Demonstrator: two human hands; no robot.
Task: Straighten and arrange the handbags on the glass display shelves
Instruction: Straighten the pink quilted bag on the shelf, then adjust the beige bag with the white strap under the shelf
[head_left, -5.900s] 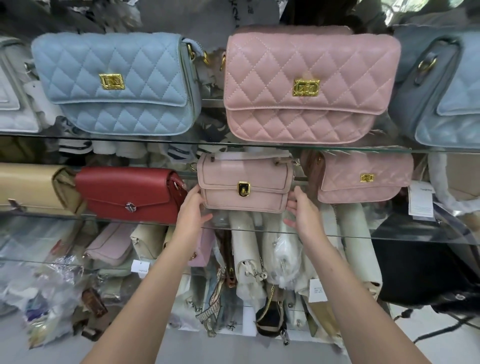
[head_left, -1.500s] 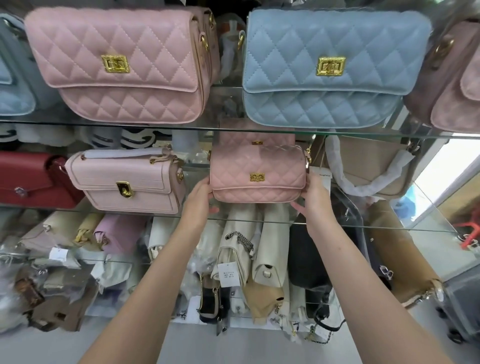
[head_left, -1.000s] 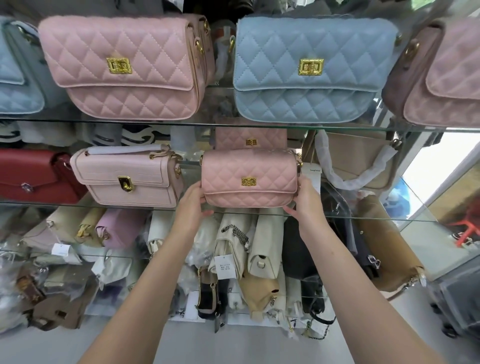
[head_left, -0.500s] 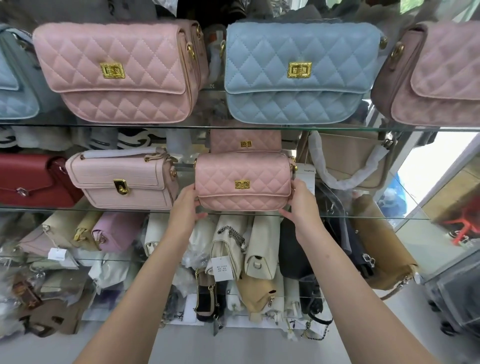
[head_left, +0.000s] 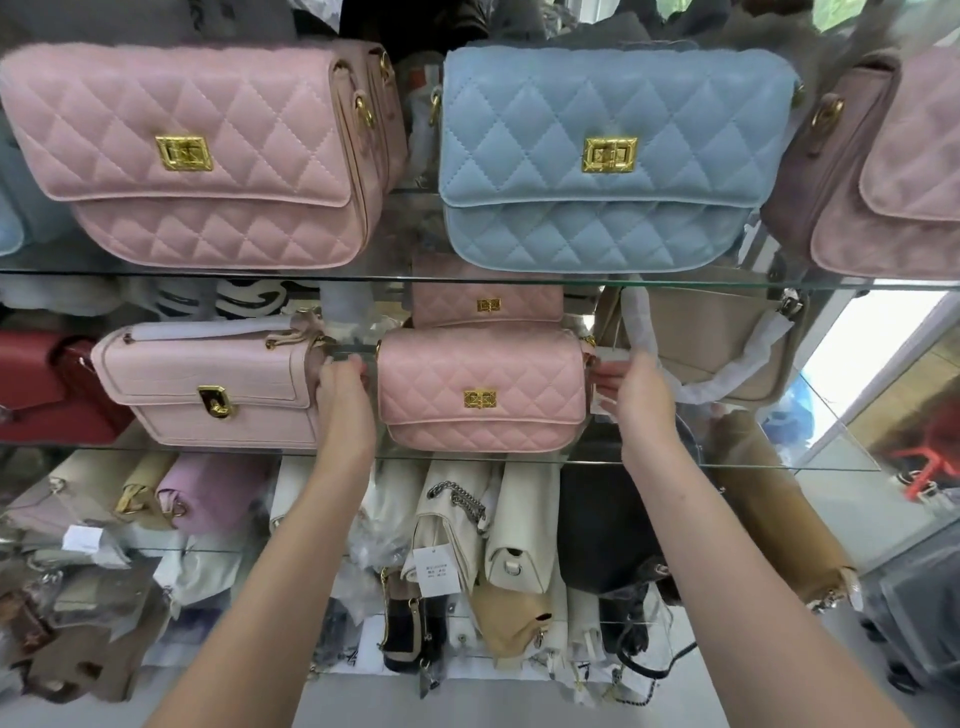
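Note:
A small pink quilted handbag (head_left: 480, 389) with a gold clasp stands upright on the middle glass shelf (head_left: 779, 460). My left hand (head_left: 343, 400) presses against its left end and my right hand (head_left: 631, 400) against its right end, beside a white tag. A second small pink quilted bag (head_left: 485, 299) stands right behind it. A pale pink flap bag (head_left: 208, 384) sits to the left, touching my left hand. On the upper shelf stand a large pink quilted bag (head_left: 192, 156) and a large blue quilted bag (head_left: 608, 156).
A red bag (head_left: 41, 384) sits at the far left of the middle shelf and a beige bag with a wrapped handle (head_left: 717, 343) at its right. Another pink bag (head_left: 883, 171) is at the upper right. Lower shelves hold several packed bags.
The small pink quilted bag has shifted slightly left and now rests on the shelf. My hands have slid from under its lower corners up to its two ends.

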